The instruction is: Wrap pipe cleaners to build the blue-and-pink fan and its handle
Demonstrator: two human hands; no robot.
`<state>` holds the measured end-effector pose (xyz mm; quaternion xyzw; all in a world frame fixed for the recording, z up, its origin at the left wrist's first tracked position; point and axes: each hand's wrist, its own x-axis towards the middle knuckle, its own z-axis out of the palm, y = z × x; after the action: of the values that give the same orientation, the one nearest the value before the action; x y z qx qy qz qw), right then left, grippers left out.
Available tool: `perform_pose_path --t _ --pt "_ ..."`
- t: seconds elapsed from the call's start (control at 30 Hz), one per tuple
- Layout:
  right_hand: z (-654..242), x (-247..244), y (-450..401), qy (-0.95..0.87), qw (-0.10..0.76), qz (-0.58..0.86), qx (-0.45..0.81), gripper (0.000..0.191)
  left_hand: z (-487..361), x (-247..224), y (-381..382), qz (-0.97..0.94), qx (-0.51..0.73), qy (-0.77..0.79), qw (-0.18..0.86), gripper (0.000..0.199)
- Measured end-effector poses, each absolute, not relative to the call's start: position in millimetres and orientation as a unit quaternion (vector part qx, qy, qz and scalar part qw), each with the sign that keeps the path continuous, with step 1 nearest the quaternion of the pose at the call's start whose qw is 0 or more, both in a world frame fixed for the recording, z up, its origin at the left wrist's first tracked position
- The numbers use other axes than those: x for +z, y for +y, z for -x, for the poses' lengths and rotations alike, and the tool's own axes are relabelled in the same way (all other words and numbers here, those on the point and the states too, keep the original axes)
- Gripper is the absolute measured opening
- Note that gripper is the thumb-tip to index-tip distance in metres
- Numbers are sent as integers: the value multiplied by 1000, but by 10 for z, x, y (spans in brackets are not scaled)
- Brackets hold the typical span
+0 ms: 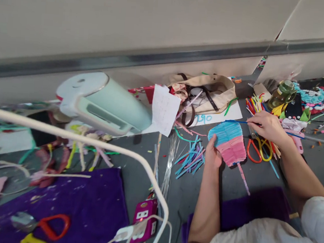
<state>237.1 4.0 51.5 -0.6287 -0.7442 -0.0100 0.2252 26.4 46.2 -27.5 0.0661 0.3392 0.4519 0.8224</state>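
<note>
My left hand [213,154] is closed on the edge of a flat popsicle-shaped piece [232,151], striped blue on top and pink below. A thin pink stem [243,178] runs down from it. With finger and thumb my right hand [269,127] pinches a dark blue pipe cleaner [236,122], whose far end lies along the piece's top edge. Below my right hand lie scissors [249,155] with red and yellow handles. To the left of the piece is a pile of short blue and pink pipe cleaner lengths [191,159].
A beige bag [223,87] lies behind the piece. At the right stand a green glass jar [284,92] and colourful crafts [312,97]. A pale green appliance [118,103], a white cable [93,138], a magenta power strip [145,213] and a purple cloth [97,195] are to the left.
</note>
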Motion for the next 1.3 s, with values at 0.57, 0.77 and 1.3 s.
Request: perform_pose_path --t 0.57,0.77,1.3 --pt "-2175 556 58 -758 187 625 13 24 -77 -246 560 -120 484 343 796 32" --pt "-2002 553 43 -761 197 615 52 25 96 -293 668 -185 494 329 783 26" --pt "-2082 708 80 -819 164 547 63 27 23 -287 550 -322 410 333 786 32"
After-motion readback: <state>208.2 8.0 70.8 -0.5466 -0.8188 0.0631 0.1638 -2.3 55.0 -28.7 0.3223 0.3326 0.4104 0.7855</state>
